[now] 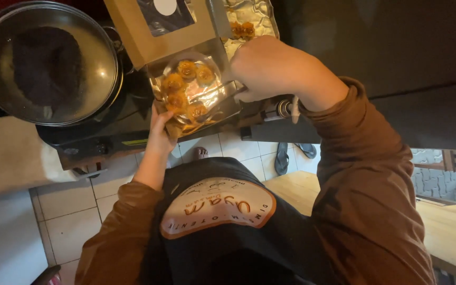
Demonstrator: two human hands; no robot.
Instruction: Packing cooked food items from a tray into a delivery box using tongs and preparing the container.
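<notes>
- Your left hand props up the near edge of a brown cardboard box lined with foil, its windowed lid standing open behind it.
- Inside the box lie several round orange-topped dumplings, packed close together.
- Your right hand is closed around metal tongs, whose tips reach in among the dumplings.
- Just beyond that hand, a foil-lined tray holds a few more dumplings of the same kind.
- To the left, a steel pot under a glass lid sits on a dark stove.
- You wear brown sleeves and a dark apron with an oval badge.
- Pale floor tiles and sandals show below.
</notes>
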